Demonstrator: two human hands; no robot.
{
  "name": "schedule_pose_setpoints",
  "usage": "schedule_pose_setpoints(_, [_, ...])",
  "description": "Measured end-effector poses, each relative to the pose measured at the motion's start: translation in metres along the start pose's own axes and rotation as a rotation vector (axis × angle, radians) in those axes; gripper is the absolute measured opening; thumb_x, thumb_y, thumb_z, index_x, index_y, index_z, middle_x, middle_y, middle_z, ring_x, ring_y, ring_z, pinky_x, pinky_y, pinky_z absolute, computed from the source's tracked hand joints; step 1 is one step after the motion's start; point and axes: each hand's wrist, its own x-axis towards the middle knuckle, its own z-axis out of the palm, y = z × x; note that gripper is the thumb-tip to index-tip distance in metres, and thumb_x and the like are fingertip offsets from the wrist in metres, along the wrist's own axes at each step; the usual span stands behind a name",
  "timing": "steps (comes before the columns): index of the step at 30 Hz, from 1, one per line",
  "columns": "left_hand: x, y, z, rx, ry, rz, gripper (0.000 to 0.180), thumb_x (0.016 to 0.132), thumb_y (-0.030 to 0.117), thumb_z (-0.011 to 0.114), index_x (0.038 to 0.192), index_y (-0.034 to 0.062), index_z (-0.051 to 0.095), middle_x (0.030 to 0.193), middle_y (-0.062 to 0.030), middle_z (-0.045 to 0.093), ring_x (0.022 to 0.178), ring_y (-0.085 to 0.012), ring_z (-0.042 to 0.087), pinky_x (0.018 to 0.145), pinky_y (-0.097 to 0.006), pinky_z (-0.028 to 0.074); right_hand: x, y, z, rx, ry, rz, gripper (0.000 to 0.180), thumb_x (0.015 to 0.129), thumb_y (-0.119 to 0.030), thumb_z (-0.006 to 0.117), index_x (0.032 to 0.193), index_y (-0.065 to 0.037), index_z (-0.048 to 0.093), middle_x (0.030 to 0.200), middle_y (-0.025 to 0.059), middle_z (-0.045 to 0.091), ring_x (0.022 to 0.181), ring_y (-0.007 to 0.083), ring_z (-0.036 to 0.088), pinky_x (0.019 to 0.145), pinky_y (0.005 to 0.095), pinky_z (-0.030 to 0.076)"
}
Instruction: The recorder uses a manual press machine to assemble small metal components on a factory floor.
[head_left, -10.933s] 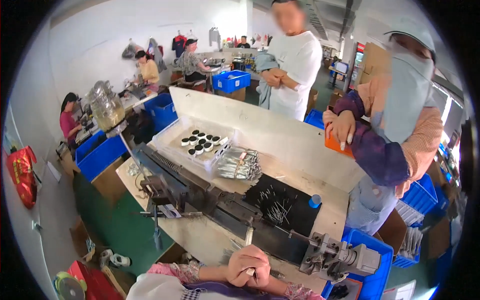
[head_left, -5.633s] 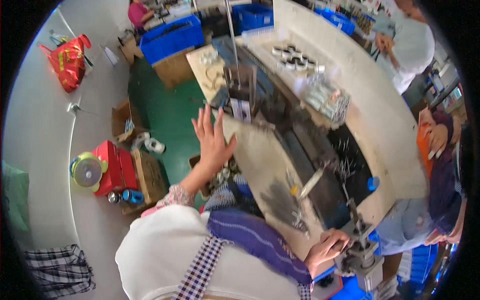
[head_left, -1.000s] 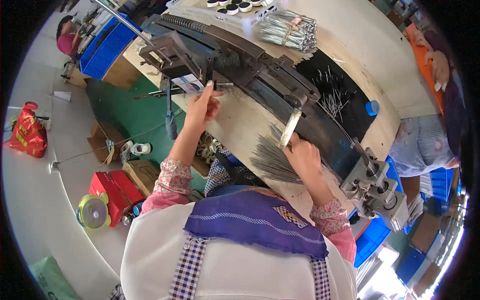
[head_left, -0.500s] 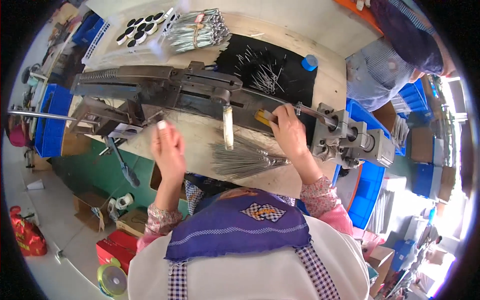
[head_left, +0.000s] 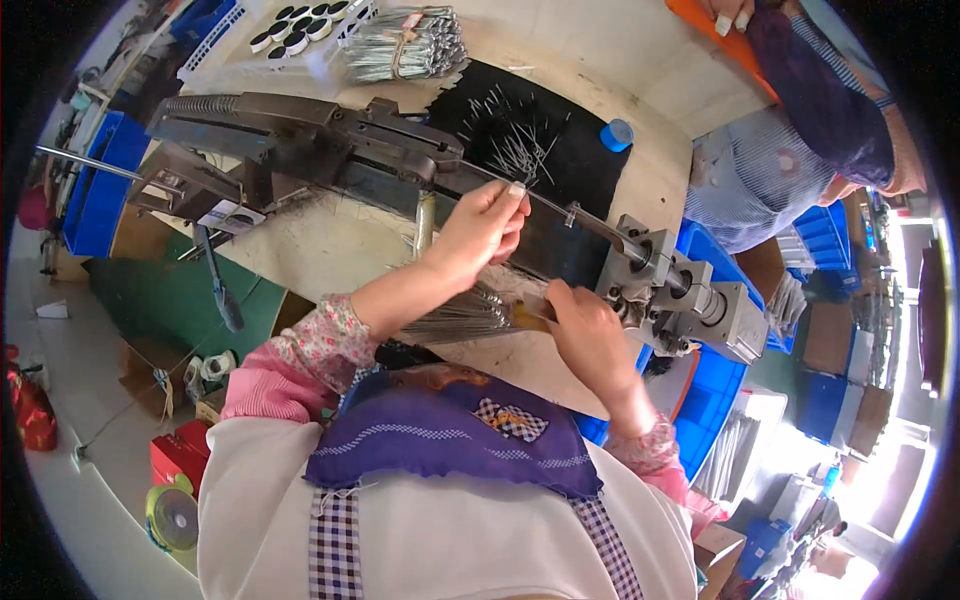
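Observation:
My left hand (head_left: 484, 235) is closed in a pinch over the middle of the machine's long dark metal bed (head_left: 555, 235). Anything thin between those fingertips is too small to name. Closer to me, my right hand (head_left: 592, 335) is closed on a small yellow tool (head_left: 530, 317), blurred, whose kind I cannot make out. Beside the tool lies a fan of thin metal wires (head_left: 460, 318), partly covered by my left forearm. Behind my left wrist stands a pale-wrapped lever handle (head_left: 425, 222). Loose metal pins (head_left: 520, 155) are scattered on a black mat (head_left: 590, 170) beyond the bed.
A clamp block with a rod (head_left: 665, 275) sits at the bed's right end. A tied bundle of metal rods (head_left: 405, 45), a white crate (head_left: 215, 52) and a blue tape roll (head_left: 616, 135) are at the back. Another person's arm (head_left: 825, 90) shows at upper right.
My left hand has swung from the left side of the machine to the middle of the bed. My right hand has come nearer to me, and the yellow tool with it.

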Motion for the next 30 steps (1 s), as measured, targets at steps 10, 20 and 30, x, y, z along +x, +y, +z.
schedule_pose_setpoints(10, [-0.006, -0.009, 0.001, -0.044, 0.173, 0.205, 0.027, 0.099, 0.025, 0.046, 0.084, 0.0054, 0.056, 0.058, 0.0046, 0.041, 0.047, -0.0034, 0.033, 0.043, -0.02, 0.025, 0.132, 0.019, -0.039, 0.02, 0.304, -0.272, 0.016, 0.08, -0.003, 0.054, 0.095, -0.003, 0.06, 0.088, 0.018, 0.062, 0.086, 0.0375, 0.06, 0.072, 0.0435, 0.048])
schedule_pose_setpoints(20, [-0.009, -0.005, -0.008, -0.064, 0.181, 0.139, 0.033, 0.098, 0.033, 0.049, 0.085, 0.0036, 0.059, 0.061, 0.0001, 0.052, 0.05, -0.0068, 0.045, 0.045, -0.022, 0.033, 0.137, 0.015, -0.061, 0.873, -0.289, 0.146, 0.024, 0.088, -0.009, 0.059, 0.106, 0.006, 0.063, 0.086, 0.0074, 0.066, 0.069, 0.0115, 0.062, 0.063, 0.0246, 0.051])
schedule_pose_setpoints(30, [-0.01, 0.017, 0.011, -0.752, -0.046, 0.028, 0.079, 0.095, 0.058, 0.03, 0.133, -0.0115, 0.025, 0.135, -0.0242, 0.038, 0.133, -0.033, 0.034, 0.112, -0.041, 0.029, 0.131, 0.025, -0.075, 0.23, -0.116, -0.119, 0.036, 0.092, -0.023, 0.056, 0.12, -0.001, 0.058, 0.098, 0.0161, 0.057, 0.089, 0.028, 0.057, 0.082, 0.0369, 0.047])
